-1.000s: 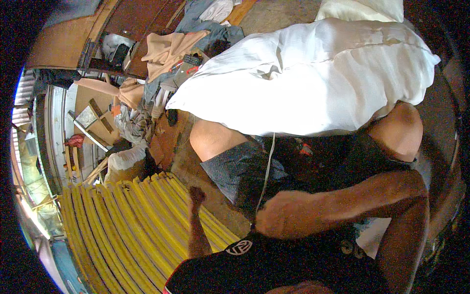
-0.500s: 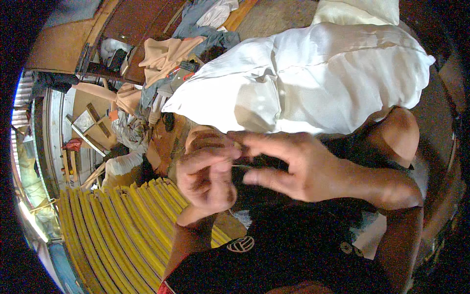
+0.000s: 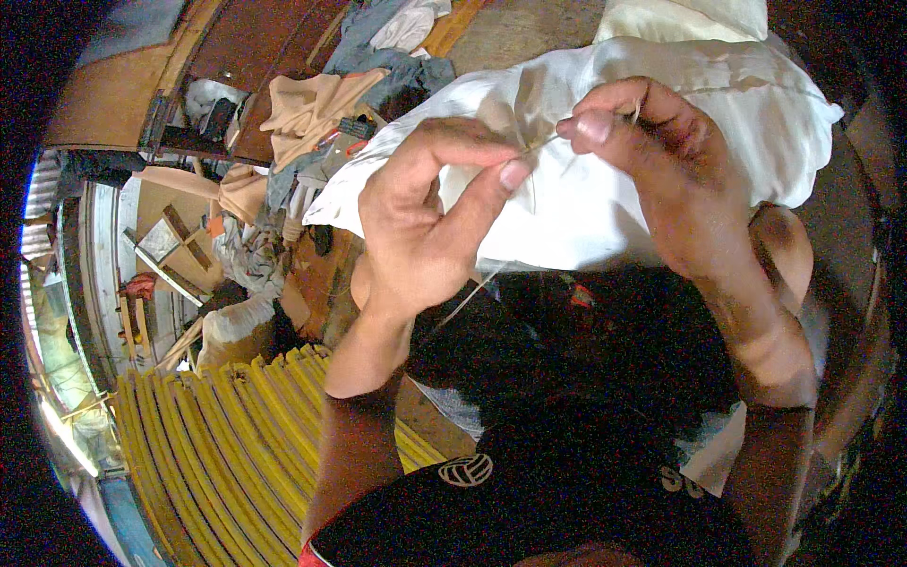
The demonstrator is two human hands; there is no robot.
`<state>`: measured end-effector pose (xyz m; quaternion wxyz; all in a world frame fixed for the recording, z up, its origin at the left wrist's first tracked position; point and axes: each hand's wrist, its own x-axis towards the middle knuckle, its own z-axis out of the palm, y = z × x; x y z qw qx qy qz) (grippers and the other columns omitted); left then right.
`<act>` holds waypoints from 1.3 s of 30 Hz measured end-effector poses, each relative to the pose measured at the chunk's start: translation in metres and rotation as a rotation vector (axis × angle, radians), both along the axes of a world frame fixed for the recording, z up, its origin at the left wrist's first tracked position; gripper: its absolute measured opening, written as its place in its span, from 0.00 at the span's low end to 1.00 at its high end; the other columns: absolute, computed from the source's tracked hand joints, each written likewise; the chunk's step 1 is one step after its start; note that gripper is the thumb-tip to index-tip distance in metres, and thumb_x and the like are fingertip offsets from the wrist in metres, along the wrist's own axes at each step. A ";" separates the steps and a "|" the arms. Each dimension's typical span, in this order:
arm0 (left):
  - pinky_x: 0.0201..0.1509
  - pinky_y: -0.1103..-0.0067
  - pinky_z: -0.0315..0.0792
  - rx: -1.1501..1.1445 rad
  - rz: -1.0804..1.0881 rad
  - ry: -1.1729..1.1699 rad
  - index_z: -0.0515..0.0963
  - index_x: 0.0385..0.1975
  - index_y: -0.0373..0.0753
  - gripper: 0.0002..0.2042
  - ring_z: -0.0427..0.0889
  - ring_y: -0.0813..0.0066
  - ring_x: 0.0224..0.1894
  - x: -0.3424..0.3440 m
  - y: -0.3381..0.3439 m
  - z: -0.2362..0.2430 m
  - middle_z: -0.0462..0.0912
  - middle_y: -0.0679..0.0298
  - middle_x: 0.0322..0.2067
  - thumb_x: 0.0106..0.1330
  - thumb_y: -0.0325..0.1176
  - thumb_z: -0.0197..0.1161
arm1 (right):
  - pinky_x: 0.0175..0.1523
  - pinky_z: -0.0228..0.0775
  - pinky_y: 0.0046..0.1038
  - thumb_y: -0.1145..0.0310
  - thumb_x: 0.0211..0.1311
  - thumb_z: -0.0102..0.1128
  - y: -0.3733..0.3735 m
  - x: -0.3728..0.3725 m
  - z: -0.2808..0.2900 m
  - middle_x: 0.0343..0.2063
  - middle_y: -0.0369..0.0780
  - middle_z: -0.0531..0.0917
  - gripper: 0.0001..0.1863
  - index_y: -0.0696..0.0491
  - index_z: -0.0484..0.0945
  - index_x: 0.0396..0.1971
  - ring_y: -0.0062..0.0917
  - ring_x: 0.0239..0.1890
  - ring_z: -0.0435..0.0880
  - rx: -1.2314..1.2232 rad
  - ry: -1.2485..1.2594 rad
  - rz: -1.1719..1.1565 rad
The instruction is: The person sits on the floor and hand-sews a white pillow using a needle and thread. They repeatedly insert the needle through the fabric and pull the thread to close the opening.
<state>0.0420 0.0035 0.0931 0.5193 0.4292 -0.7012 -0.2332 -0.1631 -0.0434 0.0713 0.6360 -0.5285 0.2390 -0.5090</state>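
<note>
My left hand point(image 3: 425, 203) pinches a pale thread between thumb and forefinger. A loose length of thread point(image 3: 465, 307) trails below that hand over my dark clothing. My right hand point(image 3: 666, 170) is closed at the fingertips on a thin, straight piece that looks like a needle point(image 3: 542, 144), which spans the small gap between the two pinches. Its exact ends are hidden in the fingers. Beneath and beyond both hands lies a big white stuffed cushion point(image 3: 746, 123), with a seam across it and a fold near the middle, partly behind my fingers.
Yellow-edged slats or stacked strips point(image 3: 217, 444) stand at the lower left. Tan cloth point(image 3: 316, 109) and grey-blue cloth point(image 3: 416, 80) lie in a heap at the back. Another cream cushion point(image 3: 685, 19) is at the far edge. A wooden frame point(image 3: 170, 246) leans at left.
Both hands have risen away from my body to over the white cushion and moved apart. The thin piece now shows between their fingertips, and the trailing thread is plainer.
</note>
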 end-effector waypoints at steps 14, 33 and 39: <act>0.43 0.72 0.78 0.040 0.158 -0.665 0.86 0.41 0.35 0.10 0.84 0.60 0.36 0.040 -0.047 -0.041 0.86 0.55 0.38 0.62 0.28 0.69 | 0.50 0.82 0.29 0.63 0.74 0.57 -0.047 0.006 -0.032 0.39 0.41 0.86 0.14 0.57 0.80 0.48 0.24 0.39 0.87 0.090 0.022 -0.053; 0.38 0.67 0.76 -0.026 0.252 -0.618 0.76 0.31 0.34 0.05 0.81 0.56 0.33 0.039 -0.032 -0.032 0.79 0.55 0.31 0.58 0.19 0.65 | 0.46 0.79 0.27 0.64 0.70 0.58 -0.028 0.043 -0.054 0.35 0.42 0.89 0.14 0.59 0.84 0.43 0.24 0.39 0.87 -0.062 0.257 -0.155; 0.37 0.66 0.75 -0.055 0.231 -0.637 0.76 0.31 0.34 0.06 0.81 0.56 0.33 0.041 -0.035 -0.033 0.78 0.55 0.30 0.57 0.18 0.65 | 0.53 0.77 0.22 0.68 0.74 0.59 -0.029 0.039 -0.060 0.40 0.39 0.87 0.13 0.62 0.82 0.48 0.19 0.43 0.84 -0.153 0.324 -0.118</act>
